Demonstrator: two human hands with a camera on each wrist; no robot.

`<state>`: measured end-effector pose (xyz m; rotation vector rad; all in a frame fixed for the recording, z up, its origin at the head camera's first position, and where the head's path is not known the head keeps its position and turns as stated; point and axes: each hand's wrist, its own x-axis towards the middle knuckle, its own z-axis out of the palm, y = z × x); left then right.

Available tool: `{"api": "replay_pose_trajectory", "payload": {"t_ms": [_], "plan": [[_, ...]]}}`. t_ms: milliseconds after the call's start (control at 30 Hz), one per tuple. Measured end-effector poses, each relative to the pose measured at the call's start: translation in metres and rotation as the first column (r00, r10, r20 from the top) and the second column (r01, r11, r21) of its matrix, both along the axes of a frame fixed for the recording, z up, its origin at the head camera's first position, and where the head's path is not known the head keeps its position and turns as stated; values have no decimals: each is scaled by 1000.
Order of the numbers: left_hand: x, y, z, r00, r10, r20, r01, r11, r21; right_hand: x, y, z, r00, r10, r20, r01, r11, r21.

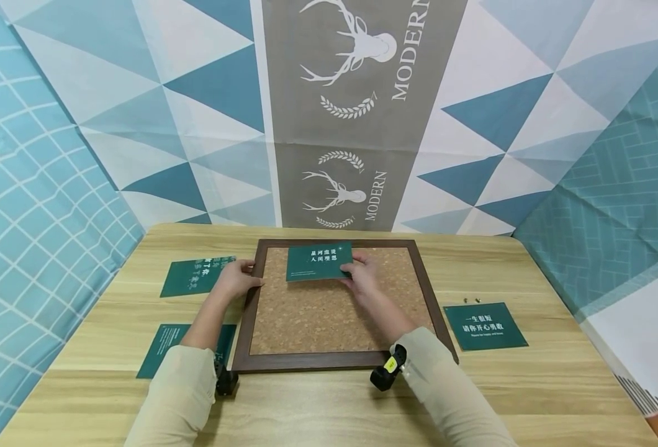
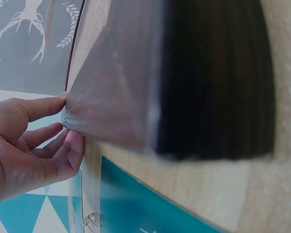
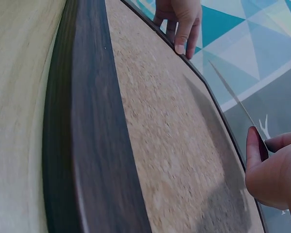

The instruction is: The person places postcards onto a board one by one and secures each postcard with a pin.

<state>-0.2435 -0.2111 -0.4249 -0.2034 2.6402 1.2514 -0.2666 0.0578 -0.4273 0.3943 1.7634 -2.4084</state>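
Note:
A corkboard (image 1: pixel 312 320) with a dark brown wooden frame lies in the middle of the table. My left hand (image 1: pixel 236 280) grips the frame's left edge, thumb on one side and fingers on the other, as the left wrist view also shows. Between thumb and fingers my right hand (image 1: pixel 365 280) pinches a green card (image 1: pixel 309 266) with white writing by its right end. That card is raised over the far part of the cork; in the right wrist view it appears edge-on, its shadow falling on the cork.
Left of the frame lie two more green cards, the far one (image 1: pixel 180 278) and the near one (image 1: pixel 153 355), both partly behind my left arm. Another green card (image 1: pixel 486 326) lies right of the frame, with small metallic pins (image 1: pixel 477 301) beyond it. A patterned cloth backdrop (image 1: pixel 206 149) rises behind the table.

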Motion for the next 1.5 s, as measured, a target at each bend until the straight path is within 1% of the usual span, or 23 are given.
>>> {"api": "replay_pose_trajectory", "payload": {"t_ms": [100,300,533,733,833,1000,1133,1267,1367,1500], "plan": [[0,0,-1,1000,2,0,-2,1000,4,1,-4,-1,1000,0,12,0,1000,-9],[1,0,0,1000,-3,-2,3,1000,5,1,-10,-1,1000,-23,8,23,999,-27],[-1,-1,-3,1000,-8,-20,8,1000,-14,-1,-13,-2,999,-32,22,32,999,14],[0,-2,-3,1000,-6,-18,6,1000,-19,-3,-17,-6,999,-40,16,40,999,19],[0,-1,-2,1000,-2,-12,2,1000,-14,-3,-19,-8,999,-37,12,37,999,20],[0,0,-1,1000,6,-8,-6,1000,-10,-2,-21,-6,1000,-2,6,2,999,33],[0,1,0,1000,7,-9,-7,1000,-13,-1,-22,-4,999,39,7,-39,996,78],[0,1,0,1000,8,-7,-8,1000,-13,-2,-21,-6,998,59,10,-60,989,133],[0,0,0,1000,6,-7,-6,1000,-9,-3,-18,-8,998,59,16,-61,977,203],[0,0,-1,1000,-7,-7,7,1000,-9,-5,-13,-9,998,64,13,-65,953,295]]}}
